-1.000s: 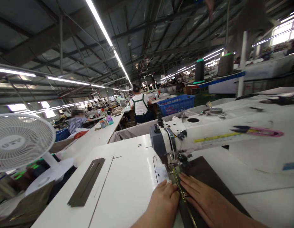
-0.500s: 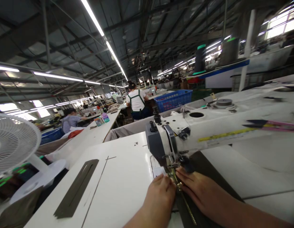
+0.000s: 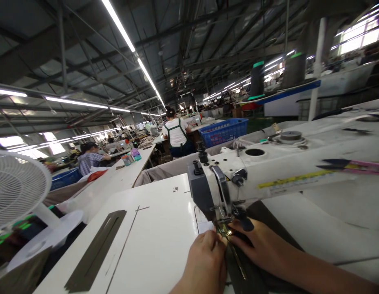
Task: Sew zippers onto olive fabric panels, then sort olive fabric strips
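Observation:
A white sewing machine stands over dark olive fabric with a gold-toothed zipper lying on it. Just in front of the needle area, my left hand has its fingers pressed together at the zipper's left edge. My right hand rests on the fabric to the right of the zipper, thumb and fingers apart. A shiny gold zipper slider shows between the hands.
Olive fabric strips lie on the white table at left. A white fan stands far left. Pink-handled snips rest on the machine arm. Beyond are a blue basket and two seated people.
The zipper and fabric have moved forward toward the needle, and the slider is closer to the presser foot. Both hands remain beside the zipper. The view has shifted slightly.

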Demonstrator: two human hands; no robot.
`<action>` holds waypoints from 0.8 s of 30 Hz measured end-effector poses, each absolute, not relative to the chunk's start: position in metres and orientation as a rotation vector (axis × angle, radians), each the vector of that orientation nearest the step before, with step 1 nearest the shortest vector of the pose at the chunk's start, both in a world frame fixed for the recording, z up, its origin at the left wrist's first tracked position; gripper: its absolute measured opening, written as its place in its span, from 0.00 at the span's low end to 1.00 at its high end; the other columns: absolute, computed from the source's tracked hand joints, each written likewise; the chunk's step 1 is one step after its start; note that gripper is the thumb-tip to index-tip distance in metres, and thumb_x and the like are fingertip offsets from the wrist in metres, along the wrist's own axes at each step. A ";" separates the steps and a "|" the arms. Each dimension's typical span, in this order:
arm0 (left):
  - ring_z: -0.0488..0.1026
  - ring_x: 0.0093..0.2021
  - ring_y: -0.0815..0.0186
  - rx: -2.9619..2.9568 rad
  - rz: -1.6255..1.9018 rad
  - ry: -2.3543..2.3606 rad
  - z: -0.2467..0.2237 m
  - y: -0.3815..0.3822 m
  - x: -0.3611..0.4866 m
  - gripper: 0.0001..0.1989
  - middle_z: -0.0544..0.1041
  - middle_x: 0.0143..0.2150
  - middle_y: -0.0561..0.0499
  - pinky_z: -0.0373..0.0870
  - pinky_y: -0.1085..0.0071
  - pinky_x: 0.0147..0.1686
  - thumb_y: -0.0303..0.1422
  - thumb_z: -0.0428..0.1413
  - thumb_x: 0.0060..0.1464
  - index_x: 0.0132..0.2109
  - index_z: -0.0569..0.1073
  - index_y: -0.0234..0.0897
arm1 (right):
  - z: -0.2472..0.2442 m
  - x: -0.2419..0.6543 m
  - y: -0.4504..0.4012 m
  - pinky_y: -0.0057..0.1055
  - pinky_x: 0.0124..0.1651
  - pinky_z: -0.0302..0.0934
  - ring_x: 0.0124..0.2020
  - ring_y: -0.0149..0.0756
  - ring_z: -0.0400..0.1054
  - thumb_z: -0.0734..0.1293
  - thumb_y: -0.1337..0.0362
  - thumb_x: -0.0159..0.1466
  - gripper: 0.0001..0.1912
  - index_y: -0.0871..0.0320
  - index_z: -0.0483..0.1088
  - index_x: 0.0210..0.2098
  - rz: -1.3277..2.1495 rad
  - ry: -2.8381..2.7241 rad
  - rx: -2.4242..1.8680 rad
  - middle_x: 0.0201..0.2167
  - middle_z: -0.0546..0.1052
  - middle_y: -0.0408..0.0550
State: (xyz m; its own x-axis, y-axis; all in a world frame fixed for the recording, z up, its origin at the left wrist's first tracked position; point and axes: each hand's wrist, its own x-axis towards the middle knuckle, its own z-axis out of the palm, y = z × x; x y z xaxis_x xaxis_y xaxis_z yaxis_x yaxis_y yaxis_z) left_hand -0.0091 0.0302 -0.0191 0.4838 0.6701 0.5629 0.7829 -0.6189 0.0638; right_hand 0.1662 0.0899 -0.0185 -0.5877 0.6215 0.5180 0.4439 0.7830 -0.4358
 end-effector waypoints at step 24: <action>0.74 0.45 0.60 -2.584 -0.934 -1.161 -0.015 0.002 -0.001 0.11 0.76 0.46 0.43 0.73 0.62 0.44 0.24 0.48 0.55 0.44 0.70 0.33 | -0.019 0.196 0.026 0.35 0.44 0.70 0.47 0.45 0.69 0.61 0.61 0.60 0.22 0.71 0.68 0.49 -0.449 -2.403 -0.497 0.49 0.73 0.61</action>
State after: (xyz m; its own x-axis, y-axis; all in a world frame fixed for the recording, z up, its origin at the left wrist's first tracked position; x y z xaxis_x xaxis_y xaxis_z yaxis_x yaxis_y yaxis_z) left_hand -0.0007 0.0015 -0.0145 0.5040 0.6208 0.6005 0.7197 -0.6863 0.1055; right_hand 0.1958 0.0257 -0.0186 -0.7265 0.2361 0.6453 0.4533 0.8704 0.1919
